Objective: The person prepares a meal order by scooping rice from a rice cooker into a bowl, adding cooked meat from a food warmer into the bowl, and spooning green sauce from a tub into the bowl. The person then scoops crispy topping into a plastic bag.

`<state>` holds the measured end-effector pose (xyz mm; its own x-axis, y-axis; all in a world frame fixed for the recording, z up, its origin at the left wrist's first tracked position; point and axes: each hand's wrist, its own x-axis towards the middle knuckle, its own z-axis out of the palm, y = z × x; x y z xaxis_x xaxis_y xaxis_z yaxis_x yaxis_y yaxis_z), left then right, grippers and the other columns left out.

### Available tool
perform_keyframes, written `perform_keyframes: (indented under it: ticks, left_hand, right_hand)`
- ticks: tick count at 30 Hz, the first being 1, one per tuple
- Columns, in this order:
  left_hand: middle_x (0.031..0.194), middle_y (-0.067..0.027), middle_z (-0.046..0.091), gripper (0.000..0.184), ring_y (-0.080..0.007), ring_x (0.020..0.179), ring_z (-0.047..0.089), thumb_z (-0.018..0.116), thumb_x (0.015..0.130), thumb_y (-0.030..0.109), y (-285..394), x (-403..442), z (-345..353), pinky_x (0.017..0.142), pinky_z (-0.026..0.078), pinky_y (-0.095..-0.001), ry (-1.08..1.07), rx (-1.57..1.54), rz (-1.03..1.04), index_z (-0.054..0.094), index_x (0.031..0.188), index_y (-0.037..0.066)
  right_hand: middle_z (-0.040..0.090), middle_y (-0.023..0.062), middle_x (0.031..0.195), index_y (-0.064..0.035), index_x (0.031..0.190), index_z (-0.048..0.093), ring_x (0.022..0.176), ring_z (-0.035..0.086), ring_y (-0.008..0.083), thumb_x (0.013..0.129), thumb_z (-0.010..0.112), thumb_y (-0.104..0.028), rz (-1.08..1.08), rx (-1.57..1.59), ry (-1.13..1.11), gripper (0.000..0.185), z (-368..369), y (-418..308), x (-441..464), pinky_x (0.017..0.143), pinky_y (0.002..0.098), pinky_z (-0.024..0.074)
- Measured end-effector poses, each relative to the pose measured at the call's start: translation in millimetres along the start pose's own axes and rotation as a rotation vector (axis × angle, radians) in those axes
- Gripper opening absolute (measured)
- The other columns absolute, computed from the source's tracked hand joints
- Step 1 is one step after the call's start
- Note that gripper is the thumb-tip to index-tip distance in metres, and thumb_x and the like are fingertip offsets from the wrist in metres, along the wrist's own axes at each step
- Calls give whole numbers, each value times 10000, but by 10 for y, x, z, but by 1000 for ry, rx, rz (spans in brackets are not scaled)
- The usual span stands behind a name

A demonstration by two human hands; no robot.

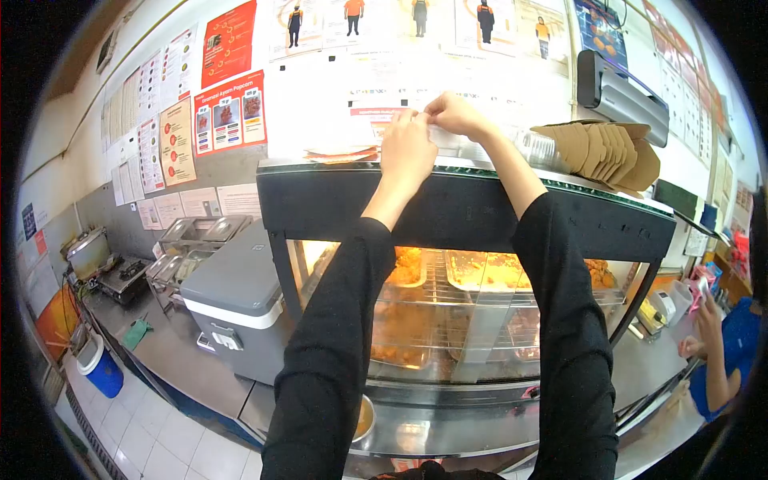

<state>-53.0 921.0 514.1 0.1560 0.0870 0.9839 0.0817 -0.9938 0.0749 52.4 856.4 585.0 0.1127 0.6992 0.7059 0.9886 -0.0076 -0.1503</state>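
Both of my arms, in black sleeves, reach over the top of a heated food display cabinet [472, 200]. My left hand [410, 150] is up at the cabinet's top, its fingers curled together. Close beside it, my right hand [458, 116] is closed in a pinch, its fingertips almost meeting those of the left. What they hold is hidden and too pale to make out against the bright wall. A flat stack of printed paper packets [342, 154] lies left of my left hand. Clear plastic cups [538, 148] lie right of my right wrist.
Folded brown cardboard boxes [596, 148] sit on the cabinet's right end. Trays of fried food [488, 270] stand behind its glass. A grey cooler box [236, 300] is on the left counter. At far right, a person in a blue top [732, 352] has raised hands.
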Motion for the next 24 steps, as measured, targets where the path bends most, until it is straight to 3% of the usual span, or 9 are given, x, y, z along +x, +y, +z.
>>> perform_keyframes:
  ticks: [1,4,8,10,13,17,19,22,24]
  left_hand:
    - [1022,-134,526,251,-294,1010,460,508,725,63,35,16,-38,830,399,-399,-120,-32,-81,565,968,43]
    - [1010,-146,531,237,-299,1016,463,528,738,107,66,30,-54,813,409,-417,-121,-70,-94,561,961,34]
    - [1015,-149,527,227,-308,1034,452,541,754,147,31,40,-41,808,405,-425,-126,-8,-91,565,953,40]
    - [1128,-177,468,217,-320,1093,417,551,763,163,7,38,-41,850,390,-428,-127,-36,-13,569,946,46]
    - [1270,-198,328,173,-343,1152,360,549,762,129,62,-10,-31,908,358,-435,-23,200,47,578,912,48]
    - [1347,-203,189,236,-369,1200,287,563,746,113,11,36,-92,976,283,-439,-127,2,-101,544,974,52]
    - [1332,-183,224,426,-347,1196,300,605,708,82,7,67,-127,991,255,-419,88,-407,4,450,1103,41]
    - [1279,-216,272,621,-362,1202,277,662,650,60,-19,224,-469,977,276,-396,388,-452,202,325,1171,31]
    - [1244,-189,316,663,-305,1171,327,685,619,48,6,318,-859,975,266,-361,502,-423,316,321,1172,10]
  right_hand:
    - [619,89,687,14,777,631,660,541,131,687,562,-91,7,7,5,155,-23,0,18,652,281,421]
    - [615,151,688,-28,787,638,639,581,187,656,584,-101,28,55,138,159,19,-4,-7,619,306,442]
    - [607,144,662,-39,782,603,654,587,171,637,560,-53,69,167,234,152,78,-3,-25,623,285,445]
    - [566,53,638,-36,748,501,619,491,89,668,486,8,45,222,415,92,56,23,15,561,233,374]
    - [527,20,653,-48,759,513,622,458,81,711,477,27,33,427,686,95,-149,61,155,564,217,357]
    - [508,20,665,-41,767,502,624,456,107,757,440,20,-156,518,1019,88,-456,-150,219,611,225,370]
    - [494,6,673,-30,764,496,642,435,92,810,432,3,-166,509,1056,86,-562,-378,143,628,209,353]
    - [497,-23,723,-72,795,515,682,399,48,831,462,-2,-395,692,1024,94,-673,-727,-56,640,165,305]
    - [497,-27,752,-66,827,502,694,379,36,848,465,-27,-562,641,805,58,-662,-1015,-278,652,153,291]
